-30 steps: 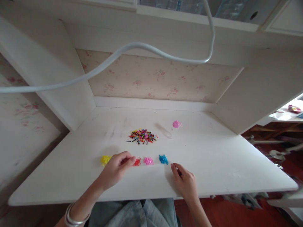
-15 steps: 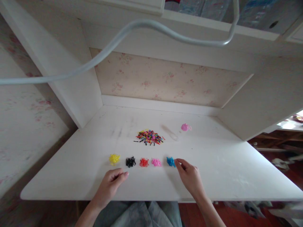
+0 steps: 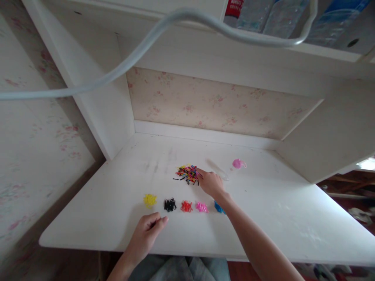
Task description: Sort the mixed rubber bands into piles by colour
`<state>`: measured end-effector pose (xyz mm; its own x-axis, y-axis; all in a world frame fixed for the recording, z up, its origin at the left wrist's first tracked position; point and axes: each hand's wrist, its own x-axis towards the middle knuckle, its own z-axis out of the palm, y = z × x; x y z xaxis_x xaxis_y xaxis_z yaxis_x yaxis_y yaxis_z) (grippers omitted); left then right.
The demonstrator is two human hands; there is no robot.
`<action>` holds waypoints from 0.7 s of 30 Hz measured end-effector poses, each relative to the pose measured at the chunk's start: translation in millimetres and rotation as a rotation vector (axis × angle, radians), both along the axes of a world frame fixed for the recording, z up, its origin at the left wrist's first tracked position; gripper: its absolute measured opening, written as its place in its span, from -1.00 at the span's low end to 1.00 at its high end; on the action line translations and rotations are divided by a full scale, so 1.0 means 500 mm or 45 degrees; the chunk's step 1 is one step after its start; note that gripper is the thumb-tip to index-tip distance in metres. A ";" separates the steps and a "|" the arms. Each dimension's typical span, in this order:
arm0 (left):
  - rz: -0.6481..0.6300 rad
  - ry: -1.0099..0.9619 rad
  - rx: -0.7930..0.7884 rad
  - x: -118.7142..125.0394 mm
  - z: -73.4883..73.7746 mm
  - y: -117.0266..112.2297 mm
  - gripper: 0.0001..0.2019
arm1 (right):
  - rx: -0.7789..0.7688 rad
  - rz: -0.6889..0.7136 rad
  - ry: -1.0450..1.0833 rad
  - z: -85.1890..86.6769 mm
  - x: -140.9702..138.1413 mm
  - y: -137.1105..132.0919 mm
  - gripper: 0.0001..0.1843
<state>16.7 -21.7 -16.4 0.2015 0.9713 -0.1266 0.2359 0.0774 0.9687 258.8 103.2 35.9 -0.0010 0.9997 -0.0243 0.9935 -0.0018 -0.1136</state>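
Observation:
A mixed heap of small coloured rubber bands point(image 3: 186, 173) lies toward the back of the white table. My right hand point(image 3: 210, 182) reaches over to the heap's right side, index finger touching it and fingertips drawn together; whatever they pinch is hidden. Closer to me runs a row of one-colour piles: yellow bands point(image 3: 150, 200), black bands point(image 3: 170, 205), red bands point(image 3: 186, 206), pink bands point(image 3: 202, 207) and blue bands point(image 3: 219, 207), the last partly covered by my right forearm. Below the black pile, my left hand point(image 3: 150, 229) is curled closed with nothing visible in it.
A pink round item with a loop point(image 3: 238, 163) lies at the back right, near a clear, thin object point(image 3: 224, 175). A pale cable or tube point(image 3: 129, 64) crosses the upper view. Side panels and an overhead shelf holding plastic bottles point(image 3: 254, 15) enclose the table.
My right hand has left the blue pile and moved forward and left to the mixed heap. My left hand keeps its place near the black pile. The camera view has shifted slightly.

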 end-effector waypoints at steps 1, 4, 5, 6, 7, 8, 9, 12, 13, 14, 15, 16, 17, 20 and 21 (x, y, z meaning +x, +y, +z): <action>0.001 -0.004 -0.006 0.000 0.001 0.001 -0.54 | -0.001 0.005 -0.002 -0.001 0.000 0.005 -0.60; 0.005 -0.009 -0.013 0.000 0.004 0.002 -0.55 | 0.010 0.013 0.015 -0.006 0.002 0.013 -0.61; 0.006 -0.010 -0.014 0.000 0.005 0.002 -0.55 | 0.018 0.013 0.030 -0.007 0.004 0.013 -0.62; 0.006 -0.011 -0.013 0.000 0.006 0.001 -0.55 | 0.030 0.010 0.049 -0.008 0.007 0.013 -0.62; 0.006 -0.012 -0.010 0.000 0.006 0.001 -0.55 | 0.042 0.005 0.072 -0.009 0.010 0.012 -0.62; 0.005 -0.012 -0.007 0.000 0.006 0.001 -0.55 | 0.056 0.001 0.100 -0.010 0.014 0.011 -0.63; 0.003 -0.012 -0.006 0.000 0.006 0.001 -0.55 | 0.071 -0.001 0.132 -0.011 0.017 0.010 -0.63; 0.004 -0.014 -0.013 0.001 0.005 0.001 -0.56 | 0.114 0.000 0.247 -0.012 0.031 0.008 -0.63; 0.008 -0.016 -0.017 0.002 0.005 0.001 -0.56 | 0.127 -0.001 0.285 -0.013 0.036 0.007 -0.63; 0.013 -0.019 -0.019 0.002 0.005 0.001 -0.56 | 0.140 -0.005 0.321 -0.015 0.040 0.006 -0.63; 0.020 -0.021 -0.020 0.003 0.005 0.001 -0.57 | 0.152 -0.013 0.354 -0.016 0.045 0.005 -0.62; 0.026 -0.022 -0.022 0.004 0.006 0.001 -0.57 | 0.163 -0.024 0.384 -0.018 0.050 0.004 -0.62; 0.032 -0.023 -0.026 0.005 0.006 0.001 -0.56 | 0.173 -0.034 0.412 -0.020 0.055 0.004 -0.62; 0.042 -0.032 -0.034 0.007 0.007 0.000 -0.56 | 0.192 -0.055 0.482 -0.025 0.070 0.000 -0.61; 0.040 -0.035 -0.034 0.007 0.008 0.000 -0.56 | 0.195 -0.060 0.502 -0.027 0.074 -0.001 -0.61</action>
